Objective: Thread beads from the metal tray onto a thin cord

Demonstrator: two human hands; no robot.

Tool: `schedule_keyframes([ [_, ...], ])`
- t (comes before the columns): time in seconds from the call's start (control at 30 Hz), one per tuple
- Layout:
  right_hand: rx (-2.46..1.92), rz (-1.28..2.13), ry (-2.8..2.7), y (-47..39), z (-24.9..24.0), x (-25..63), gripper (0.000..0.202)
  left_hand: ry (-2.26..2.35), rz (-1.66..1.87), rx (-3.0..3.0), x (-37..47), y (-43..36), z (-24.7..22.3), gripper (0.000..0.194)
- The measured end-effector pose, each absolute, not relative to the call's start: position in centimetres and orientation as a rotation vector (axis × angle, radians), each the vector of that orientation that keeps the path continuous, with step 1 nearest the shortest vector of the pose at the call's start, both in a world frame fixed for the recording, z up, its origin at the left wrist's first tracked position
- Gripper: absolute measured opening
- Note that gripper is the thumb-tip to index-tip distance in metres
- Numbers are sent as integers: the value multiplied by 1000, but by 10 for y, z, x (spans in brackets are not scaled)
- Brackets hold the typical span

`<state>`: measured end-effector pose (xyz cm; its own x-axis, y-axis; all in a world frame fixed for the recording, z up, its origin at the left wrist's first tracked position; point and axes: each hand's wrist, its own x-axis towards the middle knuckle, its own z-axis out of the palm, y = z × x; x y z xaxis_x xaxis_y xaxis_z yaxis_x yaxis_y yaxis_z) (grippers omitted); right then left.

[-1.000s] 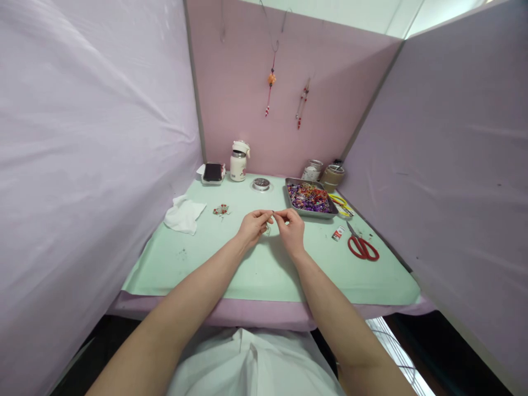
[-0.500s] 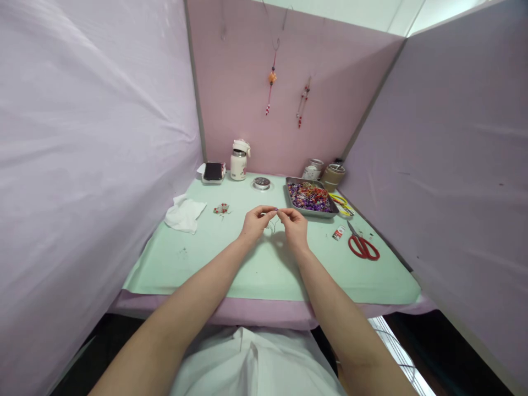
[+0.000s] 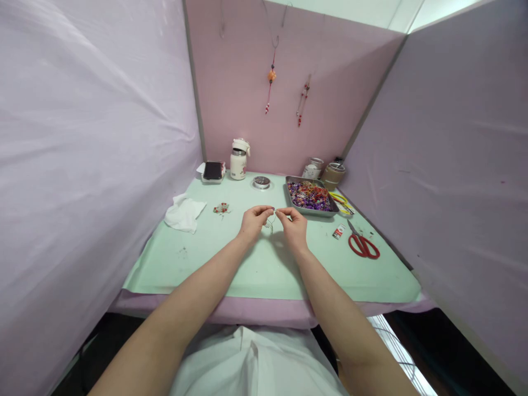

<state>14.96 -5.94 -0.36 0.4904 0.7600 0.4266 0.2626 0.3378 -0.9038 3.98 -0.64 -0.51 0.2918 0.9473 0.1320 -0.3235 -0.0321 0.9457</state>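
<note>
Both hands are raised over the middle of the green table cover (image 3: 214,264), fingertips almost meeting. My left hand (image 3: 253,221) pinches a tiny dark purple bead (image 3: 273,209) between thumb and forefinger. A thin cord (image 3: 271,224) hangs in a loose loop beneath the fingertips. My right hand (image 3: 294,225) is closed in a pinch just right of the bead, apparently on the cord's end, which is too small to make out clearly. Nearest on the right is a metal tray (image 3: 315,212) of purple beads and tangled red and yellow cords.
Red-handled scissors (image 3: 363,245) and a small red-and-white packet (image 3: 339,231) lie at right. A white cloth (image 3: 184,213) and a small red beaded piece (image 3: 221,208) are at left. Behind stand a spool (image 3: 261,182), a white bottle (image 3: 238,164) and jars (image 3: 333,176).
My fingertips have drawn slightly apart, with a small gap now between them. The left hand and bead have shifted a little to the left.
</note>
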Motion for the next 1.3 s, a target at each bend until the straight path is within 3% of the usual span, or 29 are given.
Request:
schedule_keyframes([
  [0.97,-1214,445,-1076,-62,-1,151,22,737,1209,1407,36,-15,5,16],
  [1.3,-1276,409,-1109,-61,-3,152,21,817,1358,1944,29,-17,5,13],
])
